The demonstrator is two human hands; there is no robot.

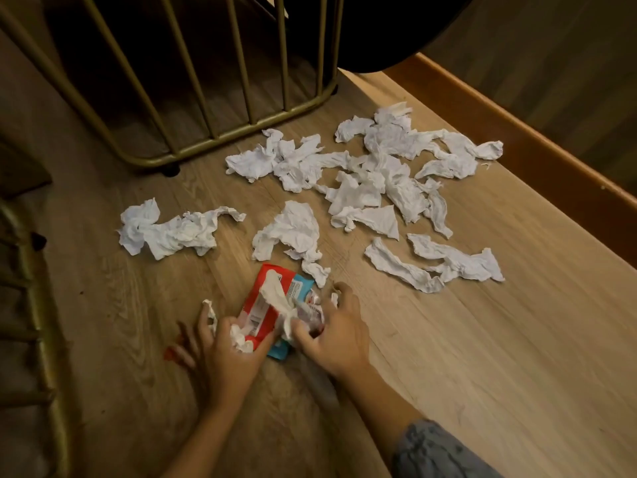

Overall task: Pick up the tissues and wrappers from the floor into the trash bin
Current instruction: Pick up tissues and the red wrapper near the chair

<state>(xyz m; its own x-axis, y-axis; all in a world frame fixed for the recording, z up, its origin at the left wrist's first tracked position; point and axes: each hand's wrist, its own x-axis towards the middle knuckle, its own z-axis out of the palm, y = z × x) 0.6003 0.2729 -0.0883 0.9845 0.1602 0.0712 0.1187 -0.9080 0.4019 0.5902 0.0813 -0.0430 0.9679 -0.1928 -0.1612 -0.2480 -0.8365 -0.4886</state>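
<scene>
Several crumpled white tissues [375, 174] lie scattered over the wooden floor [482, 322]. One long tissue [172, 231] lies apart at the left. A red and blue wrapper [272, 298] sits low in the middle, between my hands. My left hand [224, 350] grips the wrapper's near edge together with a small tissue wad. My right hand [331, 332] is closed on a twisted tissue and crinkled wrapper bits at the wrapper's right side. No trash bin is visible.
A gold metal frame with vertical bars [206, 98] stands at the back left, a similar one [38, 305] along the left edge. An orange wooden skirting [517, 143] runs diagonally at the right. A dark round object [379, 29] hangs at the top.
</scene>
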